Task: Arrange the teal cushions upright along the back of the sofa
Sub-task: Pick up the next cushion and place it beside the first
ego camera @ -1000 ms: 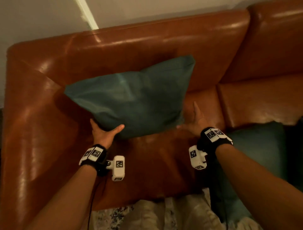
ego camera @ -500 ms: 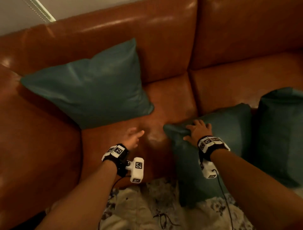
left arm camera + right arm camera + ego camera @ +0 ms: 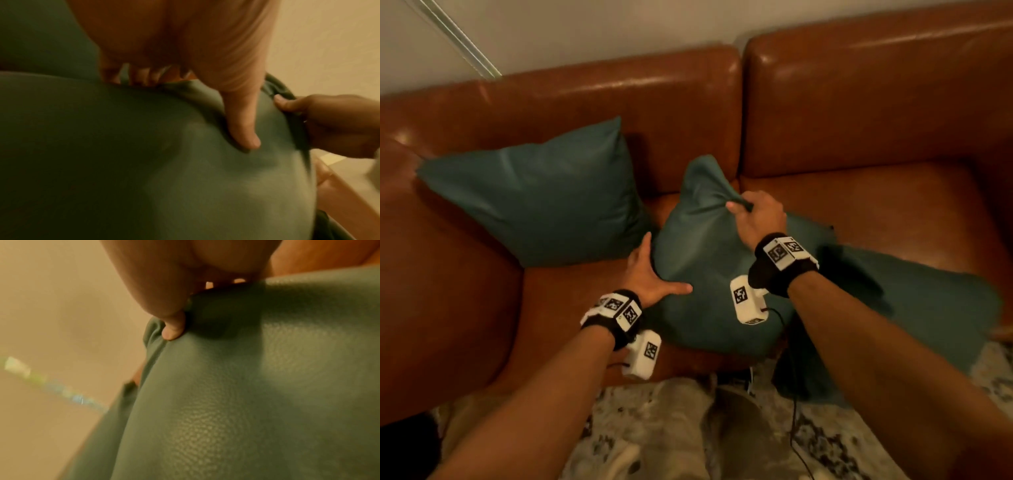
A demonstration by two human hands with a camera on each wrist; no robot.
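Note:
One teal cushion (image 3: 541,195) leans upright against the brown leather sofa back (image 3: 619,102) at the left end. A second teal cushion (image 3: 705,253) (image 3: 144,162) (image 3: 246,402) stands tilted on the middle of the seat, clear of the back. My right hand (image 3: 751,214) grips its bunched top edge, with the thumb (image 3: 172,327) dug into the fabric. My left hand (image 3: 654,270) holds its left side, the thumb (image 3: 242,126) pressing the front and the fingers behind. A third teal cushion (image 3: 914,301) lies flat at the right, partly under my right forearm.
The sofa's left armrest (image 3: 431,291) rises beside the first cushion. Bare seat (image 3: 876,205) and a second back section (image 3: 859,102) lie to the right. A patterned rug (image 3: 825,452) and my trouser legs (image 3: 688,428) are below the seat's front edge. A cable (image 3: 794,411) hangs from my right wrist.
Both hands let go of the first cushion, which now leans on the back. My right hand took the second cushion and raised it; my left hand has come onto its side.

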